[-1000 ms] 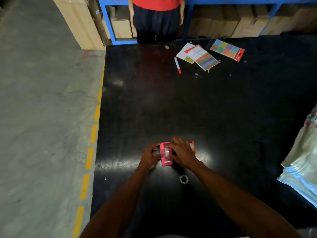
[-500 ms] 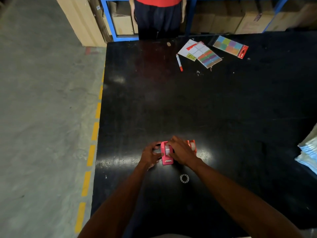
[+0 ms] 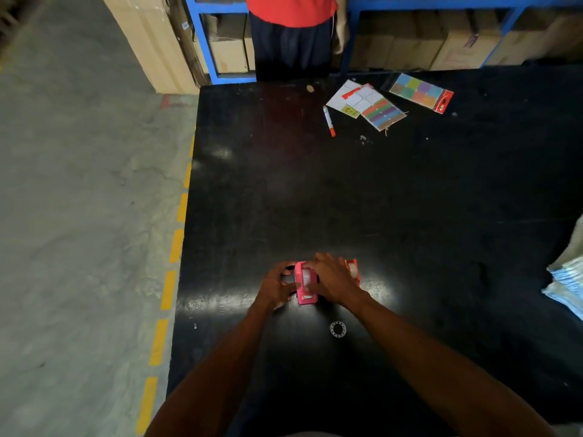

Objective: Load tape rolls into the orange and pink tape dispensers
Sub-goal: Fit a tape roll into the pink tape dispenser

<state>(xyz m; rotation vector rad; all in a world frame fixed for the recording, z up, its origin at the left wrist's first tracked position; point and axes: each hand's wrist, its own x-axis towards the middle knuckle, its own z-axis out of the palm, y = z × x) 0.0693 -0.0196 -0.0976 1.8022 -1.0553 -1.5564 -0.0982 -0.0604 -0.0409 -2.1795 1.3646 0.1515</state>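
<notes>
The pink tape dispenser (image 3: pixel 305 287) stands on the black table (image 3: pixel 410 216) near its front, with a whitish tape roll showing in its top. My left hand (image 3: pixel 277 287) grips its left side. My right hand (image 3: pixel 332 280) covers its right side and top, fingers on the roll. Just right of that hand, the orange tape dispenser (image 3: pixel 352 269) stands with a clear roll in it, partly hidden by my hand. A small white ring (image 3: pixel 338 328) lies on the table nearer to me.
At the far side lie a red-tipped marker (image 3: pixel 328 120), sheets of coloured sticky notes (image 3: pixel 375 107) and a packet of coloured pads (image 3: pixel 421 93). A person in a red top (image 3: pixel 290 29) stands behind the table. Plastic-wrapped packs (image 3: pixel 568 279) sit at the right edge.
Both hands stay on the pink dispenser with only small finger shifts. The camera has tilted slightly, so the packs at the right edge sit differently in view.
</notes>
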